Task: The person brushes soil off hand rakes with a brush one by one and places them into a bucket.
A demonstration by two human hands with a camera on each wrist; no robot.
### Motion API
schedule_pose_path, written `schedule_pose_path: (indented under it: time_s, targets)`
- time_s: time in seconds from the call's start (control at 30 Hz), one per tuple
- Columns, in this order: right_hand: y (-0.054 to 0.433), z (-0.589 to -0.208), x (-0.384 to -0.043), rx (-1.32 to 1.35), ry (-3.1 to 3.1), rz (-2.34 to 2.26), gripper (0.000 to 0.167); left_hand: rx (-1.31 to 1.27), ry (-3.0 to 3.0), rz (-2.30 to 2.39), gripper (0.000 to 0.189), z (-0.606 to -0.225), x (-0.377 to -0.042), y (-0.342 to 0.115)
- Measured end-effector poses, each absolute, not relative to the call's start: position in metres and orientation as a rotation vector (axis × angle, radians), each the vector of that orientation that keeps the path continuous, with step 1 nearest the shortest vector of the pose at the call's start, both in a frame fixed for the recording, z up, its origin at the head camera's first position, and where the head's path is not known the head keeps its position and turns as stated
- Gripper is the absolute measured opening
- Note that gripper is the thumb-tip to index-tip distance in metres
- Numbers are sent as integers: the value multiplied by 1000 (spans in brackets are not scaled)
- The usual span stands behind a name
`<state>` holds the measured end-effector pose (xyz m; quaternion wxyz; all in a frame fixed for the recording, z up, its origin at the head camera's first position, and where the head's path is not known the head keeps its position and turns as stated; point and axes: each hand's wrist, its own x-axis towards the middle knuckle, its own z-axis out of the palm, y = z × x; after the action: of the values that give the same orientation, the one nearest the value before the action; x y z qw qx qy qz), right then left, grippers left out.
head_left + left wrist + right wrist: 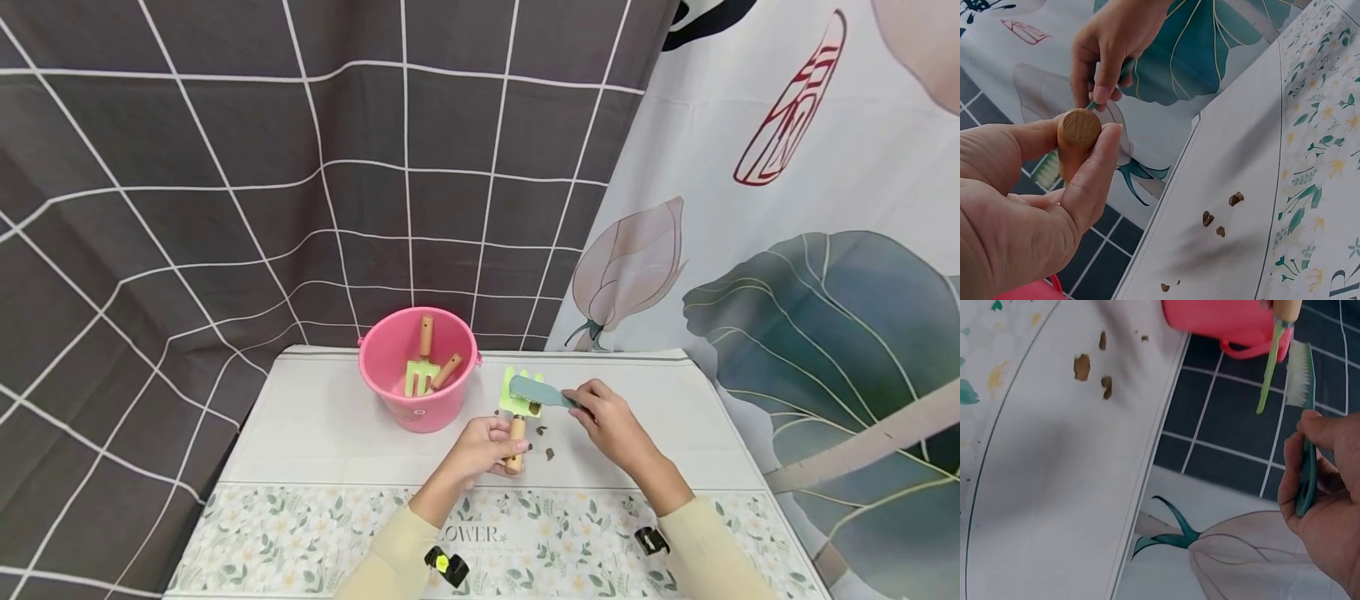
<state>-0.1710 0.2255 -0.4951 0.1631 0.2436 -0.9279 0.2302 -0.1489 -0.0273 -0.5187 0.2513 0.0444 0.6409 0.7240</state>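
Observation:
My left hand point(483, 450) grips the wooden handle of a small garden rake point(513, 403), whose light green head points away from me. In the left wrist view the round end of that handle point(1081, 128) faces the camera between thumb and fingers. My right hand point(611, 421) pinches the green handle of a brush point(542, 390). From above, the brush lies across the rake's head; pale bristles point(1298, 375) face the rake in the right wrist view, with a small gap there. A brown crumb point(534, 408) shows at the rake's head.
A pink bucket point(422, 417) stands at the back of the table, left of my hands. Inside are a green garden fork point(422, 371) and another wooden handle point(447, 371). Several brown crumbs point(550, 454) lie on the white tablecloth point(315, 425). A grid-patterned curtain point(367, 200) hangs behind.

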Motion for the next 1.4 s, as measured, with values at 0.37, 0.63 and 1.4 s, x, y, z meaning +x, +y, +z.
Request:
schedule_pose_path:
  time_s: [0.37, 0.63, 1.4]
  targets:
    - [218, -501, -164, 770, -2688, 704, 26, 80, 1738, 1990, 38, -519, -147, -28]
    - [218, -504, -169, 740, -2703, 669, 25, 102, 1741, 1983, 37, -517, -145, -26]
    - [225, -506, -196, 518, -2669, 662, 28, 129, 1717, 1949, 40, -515, -144, -23]
